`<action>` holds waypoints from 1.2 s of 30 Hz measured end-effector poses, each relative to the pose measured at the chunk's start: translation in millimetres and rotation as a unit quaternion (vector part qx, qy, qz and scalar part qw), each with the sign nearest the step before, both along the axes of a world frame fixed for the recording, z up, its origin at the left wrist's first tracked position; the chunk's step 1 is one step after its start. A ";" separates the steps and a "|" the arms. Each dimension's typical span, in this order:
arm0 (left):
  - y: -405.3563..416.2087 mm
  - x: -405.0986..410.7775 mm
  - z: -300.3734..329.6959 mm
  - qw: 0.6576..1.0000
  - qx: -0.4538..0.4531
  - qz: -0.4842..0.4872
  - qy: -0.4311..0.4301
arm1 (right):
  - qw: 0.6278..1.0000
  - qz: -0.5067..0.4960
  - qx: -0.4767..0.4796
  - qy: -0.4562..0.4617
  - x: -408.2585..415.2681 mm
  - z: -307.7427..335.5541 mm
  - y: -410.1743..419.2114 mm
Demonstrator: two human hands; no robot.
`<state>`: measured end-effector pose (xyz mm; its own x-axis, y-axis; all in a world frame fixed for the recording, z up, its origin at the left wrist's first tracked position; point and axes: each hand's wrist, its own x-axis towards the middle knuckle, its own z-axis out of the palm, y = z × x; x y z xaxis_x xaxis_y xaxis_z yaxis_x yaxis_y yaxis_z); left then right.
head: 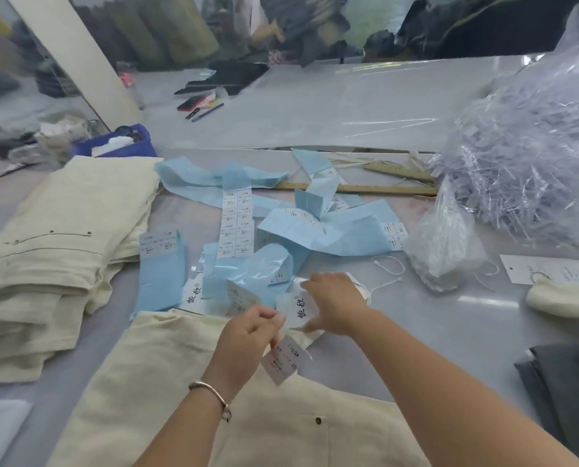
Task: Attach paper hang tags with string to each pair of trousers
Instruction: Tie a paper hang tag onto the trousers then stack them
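Observation:
A cream pair of trousers (166, 399) lies flat in front of me on the grey table (450, 332). My left hand (247, 335) pinches a small white label sticker (283, 362) printed "1103B XS" just above the trousers' top edge. My right hand (335, 303) rests on white paper hang tags (298, 306) with black writing, fingers spread over them. A white string (384, 284) trails from under the right hand. Blue backing strips with label stickers (236, 224) lie scattered beyond both hands.
A stack of folded cream trousers (62, 237) sits at left. A bag of strings (443, 247) and a big plastic heap (531, 170) stand at right, with a wooden ruler (365, 188) behind. A tagged cream pair (564, 298) and grey cloth (561, 375) lie far right.

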<state>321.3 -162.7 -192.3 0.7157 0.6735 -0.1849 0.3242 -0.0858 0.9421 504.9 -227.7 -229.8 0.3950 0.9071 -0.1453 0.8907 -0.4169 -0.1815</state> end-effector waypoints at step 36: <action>4.0 53.8 -32.8 0.978 -0.171 -0.114 -0.041 | 0.834 -0.239 0.324 0.377 30.4 -3.0 -62.5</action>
